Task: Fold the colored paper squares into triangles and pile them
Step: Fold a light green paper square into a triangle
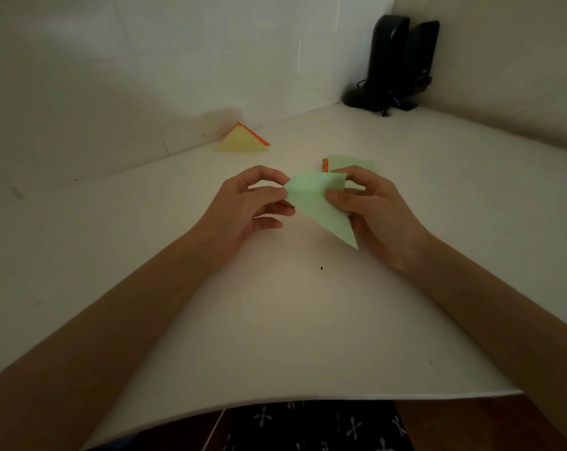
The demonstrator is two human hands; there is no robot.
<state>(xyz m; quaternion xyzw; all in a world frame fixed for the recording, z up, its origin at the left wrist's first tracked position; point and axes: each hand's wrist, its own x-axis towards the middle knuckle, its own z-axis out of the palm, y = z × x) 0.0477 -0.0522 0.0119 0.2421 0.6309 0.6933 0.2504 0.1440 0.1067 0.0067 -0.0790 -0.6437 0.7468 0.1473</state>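
One partly folded green paper [317, 203] is held just above a white table [291, 320]. The left hand [246, 206] pinches its left corner and the right hand [373, 209] pinches its right edge. Two folded triangles [243, 141], yellow on orange, lie piled far left.

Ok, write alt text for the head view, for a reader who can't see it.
The left hand and right hand pinch a partly folded light green paper over a white table. Beyond lie a yellow-on-orange triangle pile, a green-topped paper stack, and two black speakers in the corner.
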